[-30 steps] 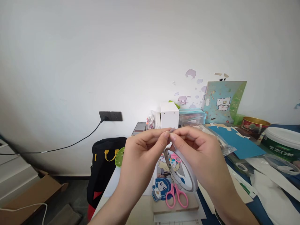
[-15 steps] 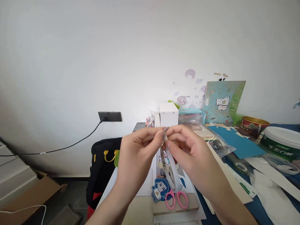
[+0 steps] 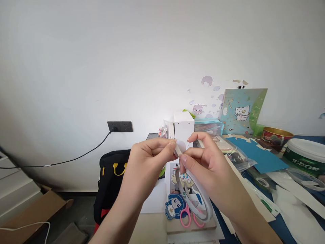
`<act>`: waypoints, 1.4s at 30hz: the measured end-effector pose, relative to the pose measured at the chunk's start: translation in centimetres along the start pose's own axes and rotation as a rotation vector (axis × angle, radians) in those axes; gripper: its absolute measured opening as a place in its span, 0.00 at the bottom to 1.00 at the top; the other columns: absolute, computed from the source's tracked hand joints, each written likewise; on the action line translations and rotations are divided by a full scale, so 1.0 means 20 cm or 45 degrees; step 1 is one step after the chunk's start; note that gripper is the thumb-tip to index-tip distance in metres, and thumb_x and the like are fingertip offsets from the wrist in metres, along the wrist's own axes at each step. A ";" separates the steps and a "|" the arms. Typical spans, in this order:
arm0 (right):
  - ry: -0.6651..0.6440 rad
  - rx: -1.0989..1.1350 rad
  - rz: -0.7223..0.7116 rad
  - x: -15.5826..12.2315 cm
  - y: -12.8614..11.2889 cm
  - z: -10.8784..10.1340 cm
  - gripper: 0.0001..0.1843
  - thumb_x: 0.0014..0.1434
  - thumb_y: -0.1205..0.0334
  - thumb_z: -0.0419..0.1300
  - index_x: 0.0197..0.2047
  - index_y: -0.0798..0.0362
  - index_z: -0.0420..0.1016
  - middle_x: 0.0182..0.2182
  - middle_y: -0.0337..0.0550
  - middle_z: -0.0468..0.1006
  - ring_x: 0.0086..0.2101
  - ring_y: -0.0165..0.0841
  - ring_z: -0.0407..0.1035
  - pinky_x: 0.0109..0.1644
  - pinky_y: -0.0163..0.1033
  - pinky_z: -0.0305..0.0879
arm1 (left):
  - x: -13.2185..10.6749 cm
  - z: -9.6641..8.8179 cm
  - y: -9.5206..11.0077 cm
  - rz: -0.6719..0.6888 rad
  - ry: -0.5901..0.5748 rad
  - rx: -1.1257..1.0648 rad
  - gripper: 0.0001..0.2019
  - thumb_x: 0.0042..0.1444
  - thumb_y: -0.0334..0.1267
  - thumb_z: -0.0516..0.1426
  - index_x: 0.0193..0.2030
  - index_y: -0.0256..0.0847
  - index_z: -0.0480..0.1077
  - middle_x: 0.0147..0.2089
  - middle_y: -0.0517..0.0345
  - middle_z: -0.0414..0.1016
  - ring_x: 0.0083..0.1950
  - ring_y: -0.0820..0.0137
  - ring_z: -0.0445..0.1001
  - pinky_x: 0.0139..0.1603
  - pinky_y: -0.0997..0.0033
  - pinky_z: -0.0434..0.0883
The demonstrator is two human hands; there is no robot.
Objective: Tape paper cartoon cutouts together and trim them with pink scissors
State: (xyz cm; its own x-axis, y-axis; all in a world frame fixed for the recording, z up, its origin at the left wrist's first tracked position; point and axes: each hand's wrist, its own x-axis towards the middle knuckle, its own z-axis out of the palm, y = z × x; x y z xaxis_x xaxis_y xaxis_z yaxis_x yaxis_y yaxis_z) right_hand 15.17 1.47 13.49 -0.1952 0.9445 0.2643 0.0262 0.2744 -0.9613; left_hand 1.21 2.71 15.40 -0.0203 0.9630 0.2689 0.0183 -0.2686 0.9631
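A thin white roll of double-sided tape (image 3: 203, 200) hangs in front of me, held by my right hand (image 3: 205, 169), whose thumb and fingers pinch its upper rim. My left hand (image 3: 149, 162) is closed too, its thumb and forefinger pinching the short white free end of the tape (image 3: 180, 147) just above the roll. Both hands meet above the table's near left corner. Below the roll lie pink-handled scissors (image 3: 187, 219) and a blue cartoon cut-out (image 3: 174, 206) on a wooden board (image 3: 193, 226).
The blue table (image 3: 279, 220) holds blue paper (image 3: 256, 154), plastic bags, white paper strips, a gold tin (image 3: 276, 135), a white-lidded green tub (image 3: 306, 154), a white box (image 3: 183, 125) and a cartoon folder (image 3: 242, 110). A black bag (image 3: 111, 179) sits left; a cable runs to a wall socket (image 3: 120, 126).
The roll has turned from edge-on to showing its open ring and hangs lower. My left fingers have drawn out a short white end of tape. My right forefinger has lifted.
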 end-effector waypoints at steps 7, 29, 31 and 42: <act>-0.021 -0.007 0.026 0.03 0.00 0.01 0.12 0.61 0.60 0.53 0.47 0.46 0.54 0.22 0.30 0.71 0.20 0.26 0.56 0.23 0.31 0.52 | -0.01 0.02 0.00 -0.022 0.056 -0.058 0.06 0.49 0.36 0.62 0.24 0.39 0.77 0.24 0.59 0.79 0.27 0.72 0.76 0.32 0.74 0.74; 0.024 -0.058 0.002 0.04 0.02 0.00 0.12 0.62 0.55 0.53 0.47 0.45 0.57 0.21 0.31 0.72 0.18 0.25 0.56 0.19 0.29 0.48 | -0.02 0.04 -0.01 -0.005 -0.026 -0.191 0.11 0.55 0.36 0.55 0.31 0.39 0.79 0.28 0.56 0.81 0.32 0.68 0.78 0.38 0.70 0.75; 0.031 -0.061 -0.019 0.04 0.02 0.00 0.12 0.62 0.56 0.54 0.48 0.45 0.57 0.21 0.31 0.71 0.19 0.26 0.58 0.20 0.29 0.49 | -0.02 0.04 -0.02 -0.021 -0.030 -0.161 0.08 0.52 0.34 0.57 0.32 0.39 0.79 0.29 0.56 0.81 0.32 0.68 0.78 0.36 0.71 0.74; -0.006 -0.081 0.018 0.07 0.05 -0.02 0.12 0.60 0.64 0.53 0.48 0.43 0.59 0.23 0.30 0.73 0.20 0.26 0.60 0.22 0.29 0.53 | 0.01 0.04 -0.02 0.034 0.067 0.136 0.10 0.50 0.40 0.63 0.39 0.41 0.75 0.23 0.61 0.80 0.26 0.72 0.73 0.29 0.75 0.69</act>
State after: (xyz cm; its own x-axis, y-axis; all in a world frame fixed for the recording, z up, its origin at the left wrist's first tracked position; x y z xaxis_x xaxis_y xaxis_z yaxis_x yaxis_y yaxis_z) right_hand 15.23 3.06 12.99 -0.1986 0.9477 0.2500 0.0910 0.2718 -0.9581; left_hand 1.93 2.95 15.06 -0.0711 0.9522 0.2972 0.1262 -0.2870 0.9496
